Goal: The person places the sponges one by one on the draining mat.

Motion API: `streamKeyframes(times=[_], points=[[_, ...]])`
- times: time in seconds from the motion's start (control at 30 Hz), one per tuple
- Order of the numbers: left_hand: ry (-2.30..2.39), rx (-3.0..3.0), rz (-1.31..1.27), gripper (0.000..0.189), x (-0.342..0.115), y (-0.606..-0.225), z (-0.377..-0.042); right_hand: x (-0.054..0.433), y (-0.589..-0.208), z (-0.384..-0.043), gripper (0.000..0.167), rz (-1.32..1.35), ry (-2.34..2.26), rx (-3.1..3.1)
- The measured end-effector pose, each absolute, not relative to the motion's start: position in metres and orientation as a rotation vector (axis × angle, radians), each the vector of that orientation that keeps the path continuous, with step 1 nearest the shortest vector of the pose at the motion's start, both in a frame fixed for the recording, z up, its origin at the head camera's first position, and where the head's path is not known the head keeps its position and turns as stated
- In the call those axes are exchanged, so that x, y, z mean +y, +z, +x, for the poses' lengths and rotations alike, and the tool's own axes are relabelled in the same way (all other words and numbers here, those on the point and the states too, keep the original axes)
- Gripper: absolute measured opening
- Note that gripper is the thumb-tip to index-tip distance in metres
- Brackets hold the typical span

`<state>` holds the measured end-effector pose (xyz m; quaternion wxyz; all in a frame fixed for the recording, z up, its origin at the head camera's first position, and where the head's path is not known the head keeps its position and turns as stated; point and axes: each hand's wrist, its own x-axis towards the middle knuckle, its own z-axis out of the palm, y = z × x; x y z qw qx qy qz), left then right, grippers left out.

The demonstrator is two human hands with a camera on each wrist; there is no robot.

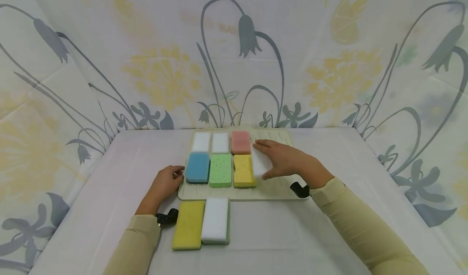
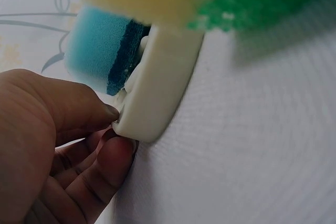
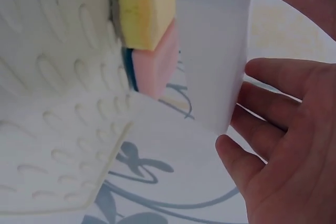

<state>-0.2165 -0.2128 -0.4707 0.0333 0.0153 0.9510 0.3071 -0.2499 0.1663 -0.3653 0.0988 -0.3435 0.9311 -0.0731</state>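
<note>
My right hand (image 1: 289,161) holds a plain white sponge (image 1: 260,161) by its edges above the right half of a cream ridged tray (image 1: 241,197). In the right wrist view the fingers of this hand (image 3: 286,129) line one side of the sponge (image 3: 212,51), which hangs apart from the tray. At the tray's left edge, my left hand (image 1: 164,185) pinches the rim. The left wrist view has its thumb above the rim (image 2: 160,87) and a finger below. Beside it on the tray sits a blue sponge (image 1: 197,167).
Other sponges stand on the tray: two white (image 1: 201,142), one pink (image 1: 241,142), one green (image 1: 220,170) and one yellow (image 1: 244,171). In front of the tray lie a yellow sponge (image 1: 188,225) and a white-topped green one (image 1: 215,220). Patterned cloth (image 1: 234,72) hangs behind.
</note>
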Motion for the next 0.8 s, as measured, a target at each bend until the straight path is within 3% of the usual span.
streamKeyframes(times=[0.8], points=[[0.937,2.927,0.036,0.041,-0.213,-0.469,-0.218,0.174,-0.384,-0.305,0.099,-0.964,-0.285,2.783]])
